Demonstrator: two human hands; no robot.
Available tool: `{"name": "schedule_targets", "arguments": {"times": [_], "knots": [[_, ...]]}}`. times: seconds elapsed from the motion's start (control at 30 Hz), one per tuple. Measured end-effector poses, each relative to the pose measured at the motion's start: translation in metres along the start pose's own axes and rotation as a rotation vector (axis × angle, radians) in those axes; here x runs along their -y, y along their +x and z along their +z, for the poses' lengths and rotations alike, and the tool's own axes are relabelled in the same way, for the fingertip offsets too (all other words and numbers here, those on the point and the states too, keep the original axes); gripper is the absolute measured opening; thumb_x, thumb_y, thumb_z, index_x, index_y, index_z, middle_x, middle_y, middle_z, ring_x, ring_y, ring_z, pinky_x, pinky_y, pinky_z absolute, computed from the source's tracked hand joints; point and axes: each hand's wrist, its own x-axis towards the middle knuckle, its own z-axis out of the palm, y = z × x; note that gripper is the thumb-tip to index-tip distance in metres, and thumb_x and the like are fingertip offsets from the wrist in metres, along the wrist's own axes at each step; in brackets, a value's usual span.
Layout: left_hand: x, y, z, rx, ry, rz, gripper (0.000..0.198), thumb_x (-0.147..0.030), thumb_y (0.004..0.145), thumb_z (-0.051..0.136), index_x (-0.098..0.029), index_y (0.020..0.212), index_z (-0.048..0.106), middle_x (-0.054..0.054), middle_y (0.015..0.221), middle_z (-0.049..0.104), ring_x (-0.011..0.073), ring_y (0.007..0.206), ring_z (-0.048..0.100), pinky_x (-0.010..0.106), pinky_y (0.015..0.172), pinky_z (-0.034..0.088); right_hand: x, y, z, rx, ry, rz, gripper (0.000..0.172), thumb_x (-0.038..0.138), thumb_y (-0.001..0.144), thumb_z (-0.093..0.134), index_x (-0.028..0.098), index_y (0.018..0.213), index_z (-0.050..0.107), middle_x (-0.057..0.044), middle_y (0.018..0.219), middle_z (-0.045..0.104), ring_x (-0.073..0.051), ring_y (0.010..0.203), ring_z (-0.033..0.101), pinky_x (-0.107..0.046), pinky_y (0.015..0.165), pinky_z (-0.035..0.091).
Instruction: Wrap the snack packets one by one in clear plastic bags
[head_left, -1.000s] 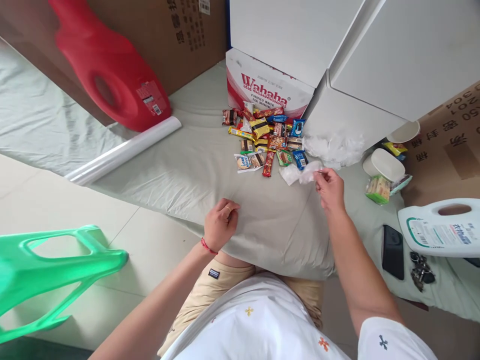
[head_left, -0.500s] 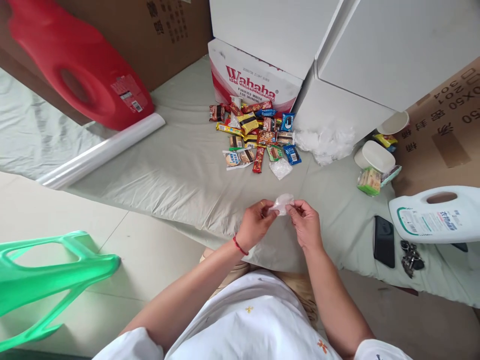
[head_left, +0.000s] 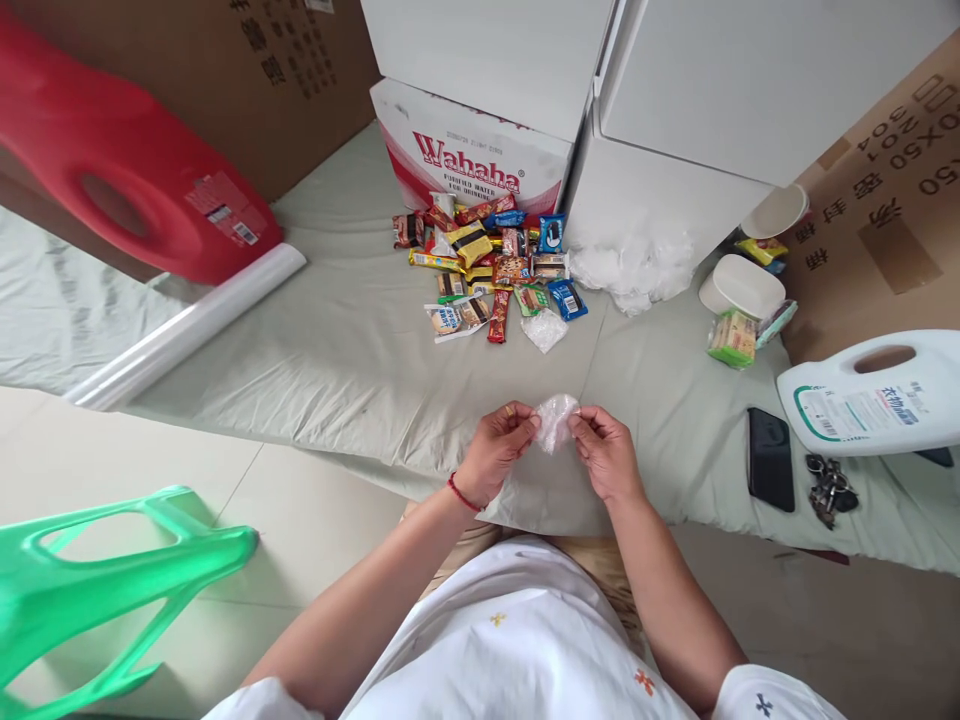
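Together, left hand (head_left: 491, 452) and right hand (head_left: 606, 448) pinch one clear plastic piece (head_left: 556, 424).

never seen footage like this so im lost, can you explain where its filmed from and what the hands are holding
There is no machine here, only a person's two bare hands. The camera sits on that person's head, looking forward and down. The left hand and right hand each pinch one side of a crinkled piece of clear plastic. Beyond them, on a pale grey-green cloth surface, lies a pile of small, brightly coloured wrapped snacks, with a crumpled heap of whitish clear plastic to its right.
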Motion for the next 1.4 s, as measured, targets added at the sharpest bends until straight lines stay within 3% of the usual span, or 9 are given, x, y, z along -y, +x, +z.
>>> {"name": "schedule_targets", "arguments": {"times": [0.2,0.33,0.53,0.67,0.8,0.97,1.17,1.3,1.4], "knots": [[0.0,0.005,-0.015,-0.149,0.036,0.092,0.04,-0.048,0.069,0.088,-0.018,0.081,0.066,-0.006,0.064,0.053,0.0072,0.057,0.042,0.023,0.053,0.029,0.008,0.001,-0.036,-0.142,-0.006,-0.06,0.04,0.052,0.069,0.09,0.019,0.083,0.071,0.007,0.063,0.049,-0.005,0.048,0.033,-0.02,0.042,0.023],[-0.002,0.002,-0.022,-0.126,0.047,0.152,0.038,-0.047,0.07,0.089,-0.017,0.081,0.069,-0.001,0.08,0.064,0.0099,0.074,0.053,0.023,0.069,0.043,0.011,-0.004,-0.054,-0.178,0.009,-0.068,0.037,0.047,0.069,0.091,0.018,0.083,0.072,0.006,0.064,0.052,-0.003,0.048,0.036,-0.017,0.041,0.025],[-0.005,-0.002,-0.017,-0.017,-0.164,0.001,0.049,-0.053,0.071,0.09,-0.02,0.086,0.057,0.004,0.109,0.07,0.0228,0.105,0.068,0.035,0.084,0.057,0.028,-0.015,-0.059,-0.147,0.335,0.144,0.036,0.035,0.067,0.095,0.018,0.081,0.067,0.007,0.062,0.054,0.0,0.043,0.032,-0.009,0.033,0.024],[-0.002,-0.006,-0.009,0.008,-0.196,-0.009,0.048,-0.049,0.075,0.088,-0.021,0.089,0.052,0.003,0.105,0.069,0.0203,0.098,0.072,0.033,0.081,0.058,0.034,-0.02,-0.055,-0.032,0.597,0.287,0.032,0.021,0.068,0.092,0.017,0.076,0.061,0.008,0.061,0.053,0.002,0.039,0.028,-0.005,0.029,0.023],[0.002,-0.008,-0.001,0.102,-0.253,-0.01,0.05,-0.026,0.066,0.095,-0.022,0.101,0.059,0.0,0.106,0.067,0.0163,0.094,0.071,0.031,0.083,0.058,0.031,-0.027,-0.05,0.081,0.708,0.352,0.024,0.017,0.076,0.087,0.017,0.081,0.064,0.008,0.061,0.055,0.001,0.038,0.032,-0.005,0.028,0.029],[0.004,-0.004,-0.001,0.053,-0.25,0.033,0.044,-0.024,0.065,0.096,-0.019,0.094,0.064,-0.003,0.079,0.065,0.008,0.068,0.062,0.021,0.066,0.05,0.035,-0.034,-0.057,0.177,0.777,0.337,0.009,0.014,0.086,0.077,0.015,0.089,0.068,0.006,0.064,0.058,0.0,0.039,0.038,-0.004,0.029,0.034],[-0.004,-0.005,-0.01,0.137,-0.238,0.009,0.044,-0.027,0.069,0.094,-0.019,0.102,0.066,-0.003,0.075,0.066,0.0092,0.062,0.062,0.022,0.061,0.046,0.043,-0.036,-0.066,0.064,0.559,0.065,0.02,0.02,0.091,0.072,0.018,0.11,0.069,-0.005,0.101,0.073,-0.002,0.056,0.05,-0.004,0.043,0.046],[-0.003,-0.006,-0.012,0.08,-0.236,-0.008,0.05,-0.029,0.067,0.095,-0.018,0.104,0.064,-0.004,0.072,0.065,0.0091,0.06,0.061,0.022,0.059,0.044,0.042,-0.041,-0.051,-0.114,-0.117,-0.43,0.047,0.035,0.086,0.081,0.031,0.13,0.064,-0.009,0.135,0.062,-0.015,0.093,0.064,-0.03,0.074,0.064],[-0.001,-0.008,-0.009,0.087,-0.231,-0.017,0.053,-0.028,0.068,0.095,-0.018,0.107,0.062,-0.004,0.073,0.066,0.0086,0.061,0.06,0.022,0.06,0.044,0.043,-0.04,-0.035,-0.024,-0.739,-0.763,0.055,0.037,0.08,0.087,0.032,0.131,0.067,-0.011,0.141,0.06,-0.031,0.129,0.053,-0.052,0.105,0.054]]}}
